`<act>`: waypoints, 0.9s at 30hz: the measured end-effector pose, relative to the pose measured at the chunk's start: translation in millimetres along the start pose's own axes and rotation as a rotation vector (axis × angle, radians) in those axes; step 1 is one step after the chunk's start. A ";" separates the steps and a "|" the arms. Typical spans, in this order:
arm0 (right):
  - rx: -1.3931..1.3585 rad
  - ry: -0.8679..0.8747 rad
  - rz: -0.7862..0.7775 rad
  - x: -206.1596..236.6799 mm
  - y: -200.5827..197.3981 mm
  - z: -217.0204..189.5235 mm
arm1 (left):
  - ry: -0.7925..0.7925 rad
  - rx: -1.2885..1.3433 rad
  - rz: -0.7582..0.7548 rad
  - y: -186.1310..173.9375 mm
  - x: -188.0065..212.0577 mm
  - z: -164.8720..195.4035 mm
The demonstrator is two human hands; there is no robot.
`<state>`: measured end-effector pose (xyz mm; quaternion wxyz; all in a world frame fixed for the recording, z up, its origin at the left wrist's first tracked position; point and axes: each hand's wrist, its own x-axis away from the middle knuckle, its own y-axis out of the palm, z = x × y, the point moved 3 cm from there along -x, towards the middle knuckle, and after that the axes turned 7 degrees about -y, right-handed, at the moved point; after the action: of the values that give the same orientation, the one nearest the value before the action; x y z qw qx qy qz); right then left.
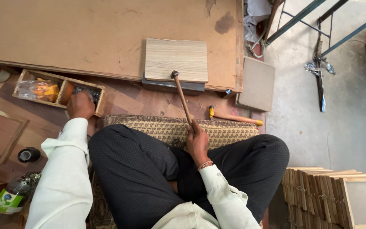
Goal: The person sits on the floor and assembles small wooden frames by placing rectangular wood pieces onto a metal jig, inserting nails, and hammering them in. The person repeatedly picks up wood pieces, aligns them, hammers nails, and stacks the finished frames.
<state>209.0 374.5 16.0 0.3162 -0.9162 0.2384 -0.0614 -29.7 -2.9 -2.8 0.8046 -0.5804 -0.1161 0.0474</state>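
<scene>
While the person sits cross-legged on a patterned cushion (217,129), the right hand (197,142) has its grip clamped on the lower end of the wooden handle of a hammer (181,96); the handle runs up and slightly left from the hand, and the metal head lies at the near edge of a pale, wood-grained rectangular panel (176,59); whether the head touches the panel cannot be told. The panel rests on a darker board (173,85) that shows along its near edge; both lie on a large brown plywood sheet (85,34).

The left hand (80,105) is extended to a shallow wooden box (30,76) with compartments, well left of the hammer; the fingers are curled down over the right-hand compartment, which holds small dark pieces, probably nails; whether that grip is closed on anything cannot be told; the left compartment holds a clear bag with orange contents (39,90).

A second tool with a yellow tip and pale wooden handle (236,117) lies on the floor just right of the right hand; a stack of thin wooden boards (318,197) stands at the lower right; a plastic bottle (11,197) lies at the lower left.
</scene>
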 end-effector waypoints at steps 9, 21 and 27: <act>-0.211 -0.224 0.179 0.8 23.3 42.8 | 0.056 -0.119 -0.096 10.8 -2.2 15.3; -0.040 -0.063 0.087 8.1 -9.7 14.6 | 0.246 0.320 0.203 -6.3 12.4 27.7; -0.034 -0.016 0.061 -0.1 27.0 49.7 | 0.099 1.295 -0.097 -16.4 5.3 38.5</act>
<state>211.3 383.4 -39.8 0.3039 -0.9142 0.2650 -0.0403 -34.9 28.4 24.9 0.9973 0.0263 -0.0527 0.0447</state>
